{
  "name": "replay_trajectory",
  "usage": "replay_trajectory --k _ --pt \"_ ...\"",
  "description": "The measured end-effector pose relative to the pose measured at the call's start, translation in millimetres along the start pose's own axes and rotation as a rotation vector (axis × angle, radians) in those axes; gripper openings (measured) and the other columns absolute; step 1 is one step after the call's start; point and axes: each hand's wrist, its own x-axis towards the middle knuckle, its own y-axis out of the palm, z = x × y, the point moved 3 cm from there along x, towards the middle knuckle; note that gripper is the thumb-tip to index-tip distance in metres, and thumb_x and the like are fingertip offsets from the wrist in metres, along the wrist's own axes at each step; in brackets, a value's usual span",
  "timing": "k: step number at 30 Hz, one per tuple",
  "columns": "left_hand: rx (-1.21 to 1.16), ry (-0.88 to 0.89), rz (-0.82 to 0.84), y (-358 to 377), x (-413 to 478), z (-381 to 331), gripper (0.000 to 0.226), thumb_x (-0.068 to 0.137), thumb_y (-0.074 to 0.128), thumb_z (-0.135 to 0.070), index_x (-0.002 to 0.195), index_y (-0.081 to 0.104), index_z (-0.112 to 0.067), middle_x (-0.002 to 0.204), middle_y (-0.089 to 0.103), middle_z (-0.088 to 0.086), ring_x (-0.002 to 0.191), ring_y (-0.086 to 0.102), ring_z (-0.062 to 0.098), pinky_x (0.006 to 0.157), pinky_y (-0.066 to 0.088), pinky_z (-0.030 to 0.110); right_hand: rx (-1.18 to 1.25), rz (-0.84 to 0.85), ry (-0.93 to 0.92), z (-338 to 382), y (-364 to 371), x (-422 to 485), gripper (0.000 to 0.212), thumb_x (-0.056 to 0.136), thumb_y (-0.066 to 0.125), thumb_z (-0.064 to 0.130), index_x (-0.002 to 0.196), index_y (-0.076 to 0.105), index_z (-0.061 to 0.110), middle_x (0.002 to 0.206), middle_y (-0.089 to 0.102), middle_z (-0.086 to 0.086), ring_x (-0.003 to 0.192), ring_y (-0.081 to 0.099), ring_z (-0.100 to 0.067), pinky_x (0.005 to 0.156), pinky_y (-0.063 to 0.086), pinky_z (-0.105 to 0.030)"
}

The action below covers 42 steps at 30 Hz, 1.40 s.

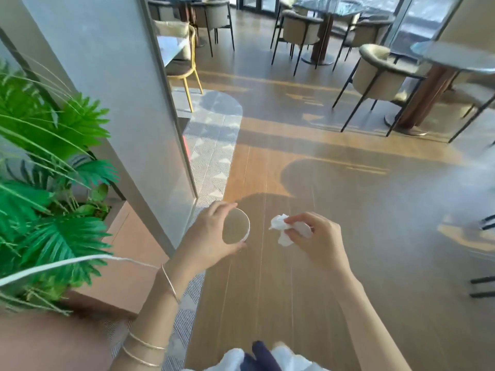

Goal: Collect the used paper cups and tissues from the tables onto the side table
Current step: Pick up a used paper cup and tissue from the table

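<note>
- Gripping a paper cup (235, 226), the left hand (207, 234) has its fingers and thumb curled round the cup's wall. The cup lies on its side in the air, with its round tan face and white rim turned toward the camera.
- The paper cup hangs above the wooden floor (361, 250), just to the right of the near corner of the grey pillar (107, 89).
- The right hand (321, 236) pinches a crumpled white tissue (280, 227) between its thumb and curled fingers. The tissue is farther right of the pillar than the cup, near the cup but apart from it.
- Thin bangles (169, 282) circle the left wrist and forearm, on the near side of the pillar's corner.
- A leafy green plant (53, 183) stands in a brown planter (131, 263) on the left side of the pillar.
- A patterned grey mat (211, 156) runs along the foot of the pillar on its right side.
- A yellow-legged chair (184, 68) shows behind the pillar's far edge.
- Beyond the pillar and well to its right stands a round table (455, 57) on a brown pedestal, with beige chairs (380, 73) on dark legs beside it.
- Farther from the pillar, a dark-topped table (326, 6) also has chairs around it.
</note>
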Motion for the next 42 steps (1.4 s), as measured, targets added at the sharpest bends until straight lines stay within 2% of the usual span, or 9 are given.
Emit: replay_trajectory --k 4,8,13,24,33,40,42 --pt "0.003 -0.028 0.008 0.8 54.9 18.9 0.083 0.061 0.082 -0.044 0.132 0.042 -0.028 0.129 0.042 -0.014 0.114 0.042 0.006 0.089 0.032 0.021 -0.01 0.021 -0.003 -12.3 14.8 55.8 0.018 0.07 0.073 0.006 0.081 0.072 0.021 0.081 0.068 0.011 0.068 0.054 0.007 0.061 0.038 -0.009" --pt "0.016 -0.059 0.007 9.4 114.8 34.2 0.08 0.062 0.081 -0.044 0.131 0.042 -0.029 0.128 0.042 -0.014 0.117 0.042 0.009 0.091 0.035 0.024 -0.001 0.054 -0.019 -31.2 25.1 122.1 0.017 0.071 0.073 0.007 0.081 0.072 0.021 0.078 0.065 0.015 0.07 0.055 0.007 0.061 0.037 -0.007" --pt "0.025 -0.095 -0.007 20.7 209.5 37.5 0.086 0.062 0.081 -0.044 0.134 0.041 -0.022 0.133 0.042 -0.009 0.119 0.041 0.012 0.094 0.029 0.02 0.015 0.097 -0.04 -53.1 26.5 227.6 0.018 0.072 0.072 0.008 0.082 0.072 0.023 0.083 0.066 0.016 0.07 0.055 0.003 0.063 0.038 -0.009" --pt "-0.002 -0.153 -0.115 21.5 395.8 32.9 0.086 0.062 0.081 -0.046 0.134 0.041 -0.022 0.13 0.043 -0.009 0.116 0.043 0.008 0.095 0.031 0.019 0.038 0.15 -0.17 -71.9 10.8 442.4 0.018 0.072 0.073 0.007 0.081 0.071 0.023 0.078 0.065 0.019 0.066 0.053 0.007 0.058 0.037 -0.008" --pt "0.002 -0.22 -0.09 24.2 501.3 79.8 0.082 0.063 0.082 -0.039 0.133 0.042 -0.019 0.132 0.043 -0.006 0.118 0.042 0.009 0.089 0.023 0.009 0.023 0.224 -0.144 -100.3 60.0 552.3 0.019 0.07 0.073 0.006 0.08 0.071 0.022 0.078 0.066 0.018 0.069 0.054 0.01 0.061 0.036 -0.005" --pt "-0.017 -0.217 -0.118 -9.8 621.9 133.1 0.084 0.062 0.082 -0.04 0.133 0.041 -0.021 0.13 0.043 -0.007 0.116 0.042 0.011 0.091 0.028 0.018 -0.019 0.227 -0.172 -82.8 108.1 681.1 0.017 0.071 0.074 0.01 0.08 0.071 0.024 0.08 0.067 0.019 0.063 0.054 0.011 0.061 0.037 -0.01" --pt "-0.008 -0.217 -0.12 -23.5 655.6 146.3 0.084 0.062 0.082 -0.04 0.133 0.041 -0.02 0.131 0.042 -0.006 0.117 0.042 0.012 0.091 0.029 0.018 -0.02 0.22 -0.191 -72.1 120.2 718.4 0.018 0.07 0.075 0.01 0.08 0.071 0.024 0.077 0.064 0.023 0.064 0.054 0.01 0.06 0.037 -0.007"
